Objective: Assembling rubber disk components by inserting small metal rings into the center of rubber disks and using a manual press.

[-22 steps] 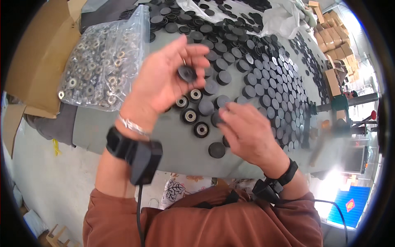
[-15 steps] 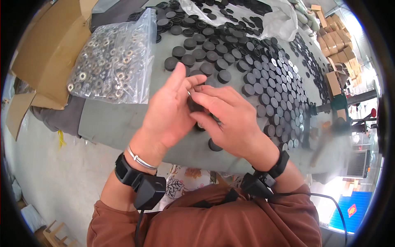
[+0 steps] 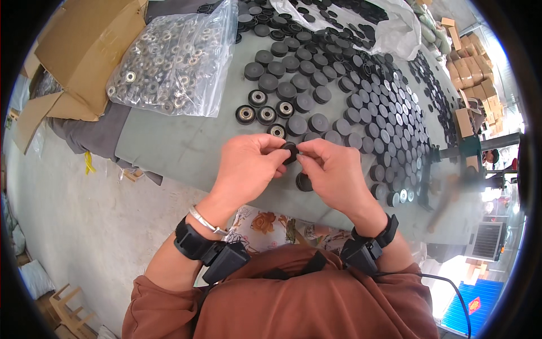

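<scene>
Between my two hands a small black plastic disc is held up over the table's near part. My left hand pinches its left edge with thumb and fingers. The fingertips and thumb of my right hand close on its right edge. Just beyond my left hand stand several black wheels with metal bearings set in their centres. Plain black discs lie past them, and a single black disc sits under my right hand, partly covered by it.
A clear bag of metal bearings lies at the far left, beside an open cardboard box. Rows of black discs cover the right of the grey-green table. A white plastic sheet lies at the back; a metal bar juts in right.
My left hand has gone from a raised, spread palm to a pinch on the disc. The view has shifted, and the wheels with bearings, hidden behind my hands before, now show.
</scene>
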### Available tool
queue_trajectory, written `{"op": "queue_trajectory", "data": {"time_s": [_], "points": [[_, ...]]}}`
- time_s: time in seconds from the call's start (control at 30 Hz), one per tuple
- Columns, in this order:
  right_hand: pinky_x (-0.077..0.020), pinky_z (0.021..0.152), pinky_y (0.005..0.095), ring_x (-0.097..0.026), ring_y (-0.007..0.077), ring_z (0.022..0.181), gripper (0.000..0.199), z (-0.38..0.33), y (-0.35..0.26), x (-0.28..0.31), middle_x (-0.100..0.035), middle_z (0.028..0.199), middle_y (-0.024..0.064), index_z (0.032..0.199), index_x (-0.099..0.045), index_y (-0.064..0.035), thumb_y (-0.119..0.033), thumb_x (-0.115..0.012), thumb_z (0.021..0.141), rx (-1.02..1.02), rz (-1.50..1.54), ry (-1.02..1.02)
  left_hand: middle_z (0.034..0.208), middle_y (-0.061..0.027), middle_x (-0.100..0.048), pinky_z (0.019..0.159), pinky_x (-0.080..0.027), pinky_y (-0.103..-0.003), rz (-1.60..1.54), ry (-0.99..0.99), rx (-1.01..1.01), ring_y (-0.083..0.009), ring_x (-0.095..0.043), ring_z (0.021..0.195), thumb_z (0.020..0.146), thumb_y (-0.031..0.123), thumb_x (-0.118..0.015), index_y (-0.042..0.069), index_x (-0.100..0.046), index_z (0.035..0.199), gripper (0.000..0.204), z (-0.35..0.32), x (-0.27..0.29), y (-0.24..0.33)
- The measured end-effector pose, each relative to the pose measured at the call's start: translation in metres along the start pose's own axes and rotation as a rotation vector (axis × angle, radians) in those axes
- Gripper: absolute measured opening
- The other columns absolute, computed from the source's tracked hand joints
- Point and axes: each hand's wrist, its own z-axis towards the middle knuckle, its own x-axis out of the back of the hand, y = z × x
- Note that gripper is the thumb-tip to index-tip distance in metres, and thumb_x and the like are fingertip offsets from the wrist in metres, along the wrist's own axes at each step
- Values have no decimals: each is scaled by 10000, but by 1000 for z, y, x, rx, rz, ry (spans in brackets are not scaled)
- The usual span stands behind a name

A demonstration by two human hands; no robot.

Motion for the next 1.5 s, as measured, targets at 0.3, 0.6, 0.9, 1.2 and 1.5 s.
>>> {"op": "queue_trajectory", "data": {"time_s": [0.3, 0.6, 0.9, 1.2, 1.5], "points": [[-501, 652, 422, -629, 332, 760, 112, -6, 13, -2, -635, 795, 142, 817, -675, -34, -125, -613, 799, 173, -470, 37, 863, -82, -640, 547, -524, -236, 258, 75, -131, -114, -622, 598, 834, 109, -663, -61, -680, 984, 228, 12, -7, -4], [-496, 654, 436, -622, 342, 759, 139, 1, 15, 3, -615, 796, 146, 806, -657, -32, -144, -576, 826, 142, -443, -10, 770, -66, -609, 506, -493, -244, 466, 80, -273, -112, -604, 556, 811, 99, -684, -59, -693, 907, 184, 21, -9, -12], [-480, 687, 356, -575, 258, 849, 524, -10, 23, -13, -592, 900, 118, 1219, -512, 107, -103, -565, 742, 422, -808, -74, 630, -68, -642, 516, -480, -251, 483, 163, -297, -105, -609, 548, 784, 112, -698, -59, -675, 754, 175, 19, -9, -18], [-476, 689, 372, -598, 270, 850, 439, -3, 11, 0, -616, 1037, 207, 1087, -614, 104, -132, -604, 717, 474, -854, -254, 738, -45, -565, 502, -531, -241, 205, 230, -248, -114, -608, 555, 777, 38, -724, -63, -655, 753, 125, 14, -18, -25], [-489, 720, 371, -621, 285, 894, 359, 4, 8, 2, -620, 1093, 215, 1010, -651, 55, -165, -623, 729, 479, -941, -363, 691, -75, -664, 499, -511, -239, 204, 229, -93, -101, -638, 579, 793, 106, -725, -39, -658, 752, 166, 14, -20, -15]]}}
